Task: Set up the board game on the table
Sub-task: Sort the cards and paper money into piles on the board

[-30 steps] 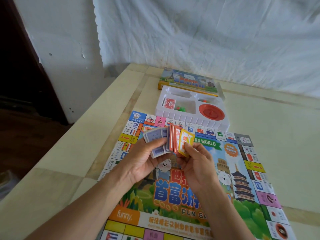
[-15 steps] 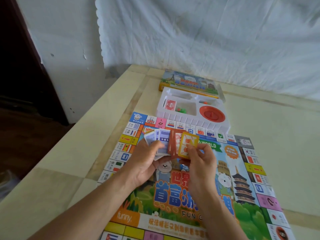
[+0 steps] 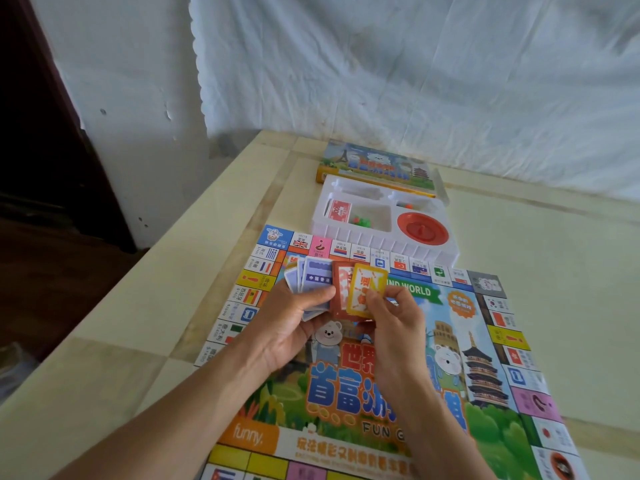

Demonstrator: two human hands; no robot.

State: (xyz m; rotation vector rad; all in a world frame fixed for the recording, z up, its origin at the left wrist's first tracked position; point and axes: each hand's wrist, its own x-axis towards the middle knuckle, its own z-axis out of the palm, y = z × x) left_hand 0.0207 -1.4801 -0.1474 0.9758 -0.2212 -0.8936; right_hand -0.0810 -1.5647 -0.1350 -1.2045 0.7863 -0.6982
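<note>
A white cloth point(image 3: 415, 81) hangs down the wall behind a pale tiled bench point(image 3: 138, 306), and a dark doorway point(image 3: 34, 168) opens at the left. The game board point(image 3: 478, 393) lies unfolded flat on the bench, its coloured squares running round a picture of a bear and a pagoda. Just beyond its far edge sits the white plastic tray point(image 3: 377, 239), touching or nearly touching the board. One tray compartment holds a red card stack point(image 3: 341, 211) with small green pieces point(image 3: 358, 221) beside it, and a red spinner disc point(image 3: 422, 232) sits in the round well at the right. The box lid point(image 3: 375, 166) lies behind the tray, near the wall.

Both forearms reach in from the bottom of the view and meet above the far half of the board. The left hand point(image 3: 291, 330) is turned partly palm up, its thumb pressed across a fan of blue cards point(image 3: 317, 277) with the fingers curled beneath them, so it grips the fan. A red-brown card point(image 3: 341, 292) stands at the right end of that fan. The right hand point(image 3: 398, 334) is raised with the wrist bent. Its thumb and fingertips pinch the lower edge of a yellow card point(image 3: 367, 289), which overlaps the red-brown one. Both hands hold the cards upright above the board, clear of its surface.
</note>
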